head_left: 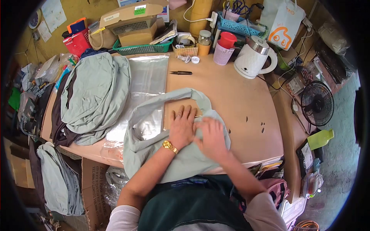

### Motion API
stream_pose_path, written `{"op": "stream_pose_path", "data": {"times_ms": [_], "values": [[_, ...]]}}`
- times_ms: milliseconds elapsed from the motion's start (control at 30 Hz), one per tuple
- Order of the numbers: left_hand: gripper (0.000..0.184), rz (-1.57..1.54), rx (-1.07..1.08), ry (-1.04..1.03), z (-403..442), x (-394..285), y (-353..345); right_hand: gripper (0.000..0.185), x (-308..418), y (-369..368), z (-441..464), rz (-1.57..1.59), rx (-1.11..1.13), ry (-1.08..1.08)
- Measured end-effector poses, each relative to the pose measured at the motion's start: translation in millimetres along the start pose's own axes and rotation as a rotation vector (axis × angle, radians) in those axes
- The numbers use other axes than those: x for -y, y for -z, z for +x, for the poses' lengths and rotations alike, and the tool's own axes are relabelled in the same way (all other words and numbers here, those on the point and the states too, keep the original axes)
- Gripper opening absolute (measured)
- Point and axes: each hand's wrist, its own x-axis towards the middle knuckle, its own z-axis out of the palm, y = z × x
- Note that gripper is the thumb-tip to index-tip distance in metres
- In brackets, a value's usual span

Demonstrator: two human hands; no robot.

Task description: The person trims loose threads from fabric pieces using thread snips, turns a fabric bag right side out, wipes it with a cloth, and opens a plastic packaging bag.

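A pale grey-green cloth piece point(181, 163) lies spread on the table in front of me, its gathered band looping around an opening. My left hand point(183, 127), with a gold watch at the wrist, lies flat, fingers stretched over the bare tabletop inside the loop. Close against it on the right, my right hand point(212, 138) has its fingers curled down at the inner edge of the cloth. A small thin gold-coloured piece point(198, 116) shows by its fingertips; what the fingers grip is hidden.
A pile of the same cloth point(94, 90) sits at left, beside clear plastic sheets point(148, 79). Black thread snips point(180, 72) lie further back. A white kettle point(252, 57), a lilac cup point(222, 54) and a green basket point(144, 49) line the back; a black fan point(317, 103) stands right.
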Motion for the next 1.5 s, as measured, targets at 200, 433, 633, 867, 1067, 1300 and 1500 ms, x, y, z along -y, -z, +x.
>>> {"op": "stream_pose_path", "data": {"times_ms": [200, 433, 633, 867, 1067, 1300, 1500], "values": [[0.049, 0.012, -0.103, 0.075, 56, 14, -10, 0.078, 1, 17, -59, -0.241, 0.388, -0.255], [0.039, -0.210, 0.688, -0.138, 133, 32, 96, 0.071, -69, 27, -73, -0.280, 0.296, -0.409], [0.070, -0.010, 0.414, -0.566, -26, 14, 152, 0.050, -70, 126, -80, 0.155, 0.286, -0.350], [0.027, -0.151, 0.291, -0.182, -73, 67, 114, 0.027, -91, 108, -87, 0.077, 0.247, -0.169], [0.014, -0.572, -0.122, -0.038, -59, 73, 134, 0.021, -80, 140, -63, 0.011, -0.075, -0.103], [0.012, -0.487, -0.083, -0.078, -71, 53, 126, 0.020, -79, 138, -76, 0.089, -0.012, -0.104], [0.017, -0.619, 0.222, 0.181, -71, 55, 106, 0.019, -116, 106, -91, 0.367, 0.028, -0.411]]}}
